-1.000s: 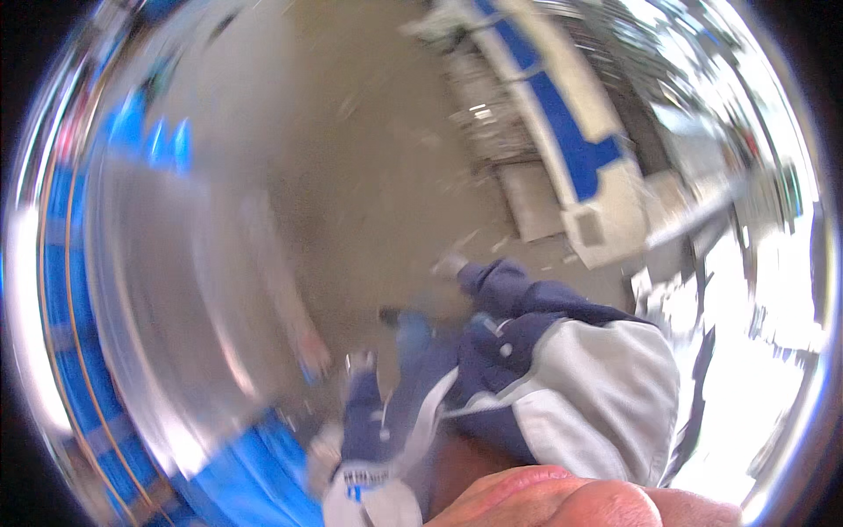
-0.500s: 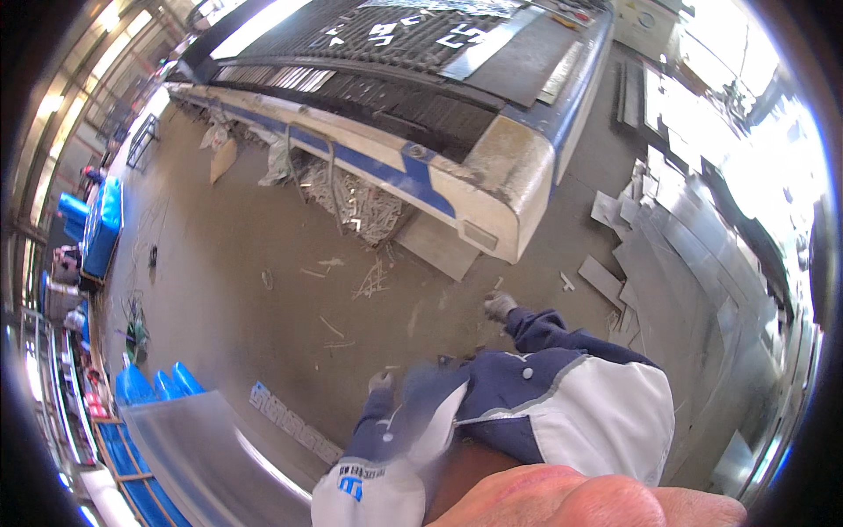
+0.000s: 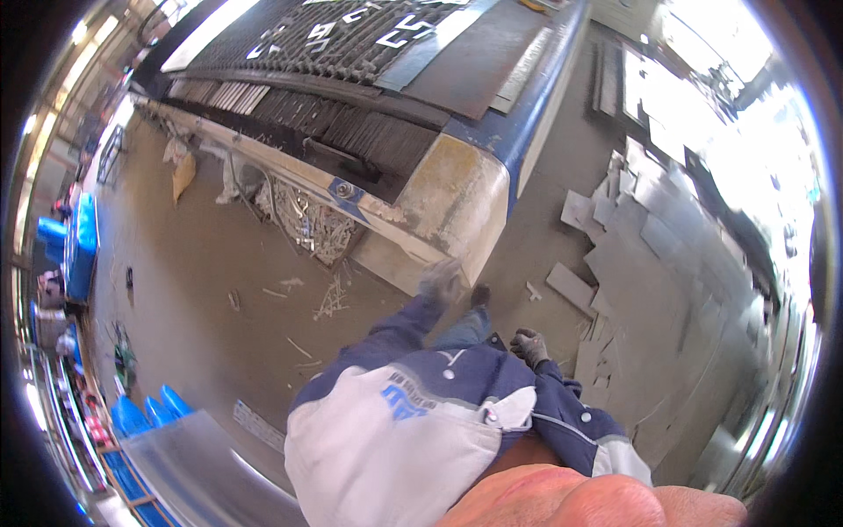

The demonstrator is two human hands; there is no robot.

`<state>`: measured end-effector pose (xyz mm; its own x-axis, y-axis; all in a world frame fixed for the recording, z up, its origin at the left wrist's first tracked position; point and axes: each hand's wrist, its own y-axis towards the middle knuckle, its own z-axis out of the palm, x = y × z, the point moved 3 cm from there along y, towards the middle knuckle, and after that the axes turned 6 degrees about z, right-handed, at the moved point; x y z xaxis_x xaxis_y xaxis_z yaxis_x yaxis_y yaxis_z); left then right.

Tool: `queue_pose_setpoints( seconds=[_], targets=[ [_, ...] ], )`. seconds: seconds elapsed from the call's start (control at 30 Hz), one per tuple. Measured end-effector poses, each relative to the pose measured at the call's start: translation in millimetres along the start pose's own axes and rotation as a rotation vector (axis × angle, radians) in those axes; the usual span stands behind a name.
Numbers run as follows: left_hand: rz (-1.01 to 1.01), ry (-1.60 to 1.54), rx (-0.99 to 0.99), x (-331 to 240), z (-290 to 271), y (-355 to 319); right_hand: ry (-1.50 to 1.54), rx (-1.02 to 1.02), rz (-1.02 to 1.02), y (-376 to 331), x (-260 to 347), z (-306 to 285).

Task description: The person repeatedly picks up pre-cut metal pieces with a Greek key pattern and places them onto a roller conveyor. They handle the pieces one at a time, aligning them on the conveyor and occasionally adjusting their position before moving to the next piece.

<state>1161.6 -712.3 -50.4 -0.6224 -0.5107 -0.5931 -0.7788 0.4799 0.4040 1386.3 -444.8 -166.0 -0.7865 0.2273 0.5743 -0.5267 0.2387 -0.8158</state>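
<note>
My left hand, in a grey glove, is raised ahead of me and overlaps the front corner of the cutting machine in view. Motion smears its fingers, and I cannot tell whether it touches the corner. My right hand, also gloved, hangs low beside my body. Its fingers are loosely bent and slightly apart, with nothing visible in them. On the machine's slatted bed lie several bright cut metal pieces and a dark flat plate.
Metal sheets and offcuts lie stacked on the floor to the right. Thin scrap strips are scattered left of the machine's corner, beside a scrap heap under its edge. A large shiny sheet is at lower left, near blue wrapped bundles.
My body has moved nearer the machine and turned. My left hand has risen and swung forward to the machine's corner; my right hand has drawn back to my side. A foot now shows below the corner.
</note>
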Motion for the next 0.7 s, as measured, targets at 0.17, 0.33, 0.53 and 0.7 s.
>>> queue_pose_setpoints(
  seconds=[0.17, 0.33, 0.53, 0.7],
  targets=[
    [-0.045, 0.200, -0.011, 0.6, 61.9, 136.7, -0.289, 0.041, -0.084, 53.1, 111.0, -61.4],
    [-0.099, 0.302, 0.086, 12.0, 92.7, 229.9, 0.040, -0.042, -0.078, 113.4, 220.0, -134.5],
    [-0.125, 0.286, -0.020, 38.8, 135.3, 309.6, -0.005, -0.124, 0.062, 189.3, 302.7, -196.0],
    [-0.207, 0.409, -0.033, 52.7, 186.3, 390.8, -0.280, 0.003, -0.248, 304.7, 403.5, -241.9]
  ],
)
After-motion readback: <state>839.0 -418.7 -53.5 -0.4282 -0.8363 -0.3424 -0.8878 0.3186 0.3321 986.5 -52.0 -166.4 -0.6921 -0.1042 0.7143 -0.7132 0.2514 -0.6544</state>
